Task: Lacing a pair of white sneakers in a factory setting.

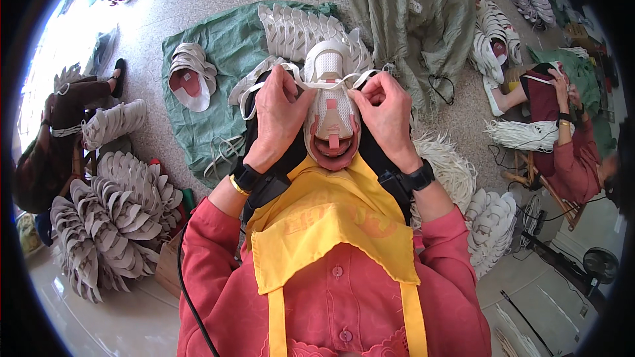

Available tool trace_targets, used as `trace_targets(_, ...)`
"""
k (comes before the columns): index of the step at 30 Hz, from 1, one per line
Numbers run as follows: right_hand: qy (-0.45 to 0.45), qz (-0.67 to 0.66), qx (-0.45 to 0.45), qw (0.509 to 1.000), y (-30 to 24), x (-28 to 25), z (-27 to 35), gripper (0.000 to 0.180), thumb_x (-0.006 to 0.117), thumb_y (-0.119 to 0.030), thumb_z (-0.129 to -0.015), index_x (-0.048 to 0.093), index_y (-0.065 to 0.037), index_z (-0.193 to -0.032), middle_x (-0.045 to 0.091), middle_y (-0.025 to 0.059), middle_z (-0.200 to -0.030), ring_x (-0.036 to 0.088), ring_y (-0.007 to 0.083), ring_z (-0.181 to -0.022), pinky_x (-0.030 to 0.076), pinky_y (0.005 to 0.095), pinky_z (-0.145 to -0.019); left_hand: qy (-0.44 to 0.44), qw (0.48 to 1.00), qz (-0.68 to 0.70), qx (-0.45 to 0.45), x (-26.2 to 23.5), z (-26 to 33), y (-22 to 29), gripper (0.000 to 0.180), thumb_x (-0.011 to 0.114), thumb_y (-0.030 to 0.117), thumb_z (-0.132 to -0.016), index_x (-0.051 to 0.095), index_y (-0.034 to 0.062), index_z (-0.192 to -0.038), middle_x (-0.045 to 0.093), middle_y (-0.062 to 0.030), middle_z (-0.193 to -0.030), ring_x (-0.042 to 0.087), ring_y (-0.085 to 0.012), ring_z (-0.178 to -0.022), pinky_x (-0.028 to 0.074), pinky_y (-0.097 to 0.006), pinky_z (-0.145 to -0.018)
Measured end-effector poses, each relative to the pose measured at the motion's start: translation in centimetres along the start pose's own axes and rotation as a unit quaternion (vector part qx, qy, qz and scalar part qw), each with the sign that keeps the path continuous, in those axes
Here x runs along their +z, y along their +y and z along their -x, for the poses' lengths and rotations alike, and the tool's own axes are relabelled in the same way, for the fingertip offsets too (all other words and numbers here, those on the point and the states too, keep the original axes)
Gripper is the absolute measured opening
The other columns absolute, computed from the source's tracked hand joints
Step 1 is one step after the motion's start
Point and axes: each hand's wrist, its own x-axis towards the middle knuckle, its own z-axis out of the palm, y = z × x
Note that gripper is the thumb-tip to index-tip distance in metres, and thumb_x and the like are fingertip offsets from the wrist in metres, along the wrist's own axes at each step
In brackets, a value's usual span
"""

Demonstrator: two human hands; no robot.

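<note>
A white and pink shoe upper (324, 116) lies on my lap, its toe pointing away from me and its pink-lined opening nearest me. A white shoelace (325, 84) runs across its front part. My left hand (279, 114) is closed, thumb and fingers pinching the lace on the left side. On the right side, my right hand (385, 114) pinches the lace too, with its fingers curled. Loops of lace hang by both hands. Beneath the upper is a yellow apron (331, 215).
Stacked white uppers (311, 30) and another stack (192, 76) lie on a green sheet (231, 36). Grey shoe parts (109, 225) are heaped at left. White laces (446, 168) hang at my right. One person (575, 152) sits at right, another (49, 132) at left.
</note>
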Motion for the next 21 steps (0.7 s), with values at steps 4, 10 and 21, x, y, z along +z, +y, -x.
trace_targets(4, -0.041, 0.061, -0.112, 0.991, -1.9, -0.3, 0.4, 0.021, 0.079, -0.002, -0.081, 0.063, 0.002, -0.094, 0.060, 0.0145, -0.094, 0.067, 0.0302, -0.082, 0.055, 0.0381, -0.073, -0.001, 1.000, -0.002, 0.014, 0.2, 0.3, -0.1, 0.035, 0.080, 0.007, -0.079, 0.047, 0.0032, -0.090, 0.048, -0.0105, -0.078, 0.052, -0.0279, -0.068, 0.045, -0.040, -0.063)
trace_targets(10, -0.072, 0.175, -0.111, 0.976, -1.7, 0.1, 0.2, 0.019, 0.071, -0.003, -0.083, 0.065, 0.005, -0.099, 0.062, 0.0200, -0.102, 0.065, 0.0384, -0.094, 0.054, 0.0432, -0.081, 0.029, 0.985, -0.022, 0.168, 0.6, 0.1, -0.5, 0.025, 0.077, 0.001, -0.083, 0.054, 0.0013, -0.095, 0.051, -0.0098, -0.081, 0.053, -0.0243, -0.064, 0.047, -0.036, -0.059)
trace_targets(21, -0.062, 0.114, -0.064, 0.989, -0.5, 0.2, -0.1, 0.014, 0.068, -0.002, -0.083, 0.065, 0.003, -0.096, 0.065, 0.0191, -0.091, 0.066, 0.0378, -0.079, 0.053, 0.0448, -0.071, -0.036, 0.991, 0.009, 0.130, 0.2, 1.2, -0.8, 0.019, 0.073, 0.006, -0.089, 0.057, -0.0015, -0.097, 0.054, -0.0129, -0.087, 0.060, -0.0271, -0.074, 0.050, -0.037, -0.066)
